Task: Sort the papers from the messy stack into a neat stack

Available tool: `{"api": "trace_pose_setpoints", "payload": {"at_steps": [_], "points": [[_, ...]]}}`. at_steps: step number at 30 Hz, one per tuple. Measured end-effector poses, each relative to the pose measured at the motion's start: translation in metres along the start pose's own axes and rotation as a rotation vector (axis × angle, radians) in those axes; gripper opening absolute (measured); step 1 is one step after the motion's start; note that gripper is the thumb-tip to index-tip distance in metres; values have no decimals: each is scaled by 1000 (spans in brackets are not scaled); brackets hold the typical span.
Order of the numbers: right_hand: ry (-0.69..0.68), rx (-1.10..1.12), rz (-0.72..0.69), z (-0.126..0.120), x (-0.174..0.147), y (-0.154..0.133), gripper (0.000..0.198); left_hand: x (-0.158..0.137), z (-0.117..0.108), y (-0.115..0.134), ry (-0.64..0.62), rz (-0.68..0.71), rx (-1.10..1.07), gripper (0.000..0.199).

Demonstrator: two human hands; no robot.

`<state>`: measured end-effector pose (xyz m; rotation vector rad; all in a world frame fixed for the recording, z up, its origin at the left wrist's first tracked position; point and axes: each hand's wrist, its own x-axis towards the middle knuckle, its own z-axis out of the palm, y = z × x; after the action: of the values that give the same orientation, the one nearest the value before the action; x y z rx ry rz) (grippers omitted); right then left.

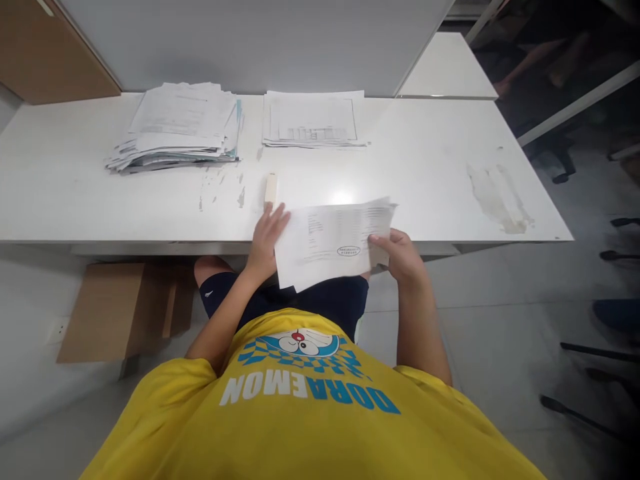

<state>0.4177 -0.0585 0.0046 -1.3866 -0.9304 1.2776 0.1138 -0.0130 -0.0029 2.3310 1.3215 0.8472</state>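
My right hand (404,255) grips a few printed paper sheets (325,240) by their right side, thumb on top and fingers underneath. An oval stamp mark shows on the top sheet, and the sheets hang tilted over the desk's front edge. At the left edge of the papers is my left hand (267,237), with its fingers stretched out and slightly apart. Its fingertips reach the near end of a small cream oblong block (271,189) on the desk; whether they touch it I cannot tell.
A thick, uneven paper stack (175,123) lies at the back left of the white desk (420,173). A thinner paper pile (315,117) sits right of it, against the grey panel (250,47). A peeled patch (500,200) marks the right side. Under the desk stands a cardboard box (103,310).
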Motion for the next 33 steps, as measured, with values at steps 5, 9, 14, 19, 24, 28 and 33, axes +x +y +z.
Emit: {"api": "trace_pose_setpoints", "payload": {"at_steps": [5,9,14,19,24,28,33], "points": [[237,64,-353,14,11,-12,40,23,-5,8,161,-74,-399,69],[268,115,-461,23,29,-21,42,43,-12,7,67,136,-740,80],[215,142,-477,21,48,-18,40,50,-15,6,158,80,-589,56],[185,182,-491,24,64,-14,47,63,-2,1,255,97,-356,51],[229,162,-543,27,78,-10,44,78,8,1,399,75,-368,37],[352,228,-623,27,84,-3,38,78,10,0,453,24,-336,25],[458,244,-633,19,83,0,40,73,14,-4,434,39,-387,22]]}}
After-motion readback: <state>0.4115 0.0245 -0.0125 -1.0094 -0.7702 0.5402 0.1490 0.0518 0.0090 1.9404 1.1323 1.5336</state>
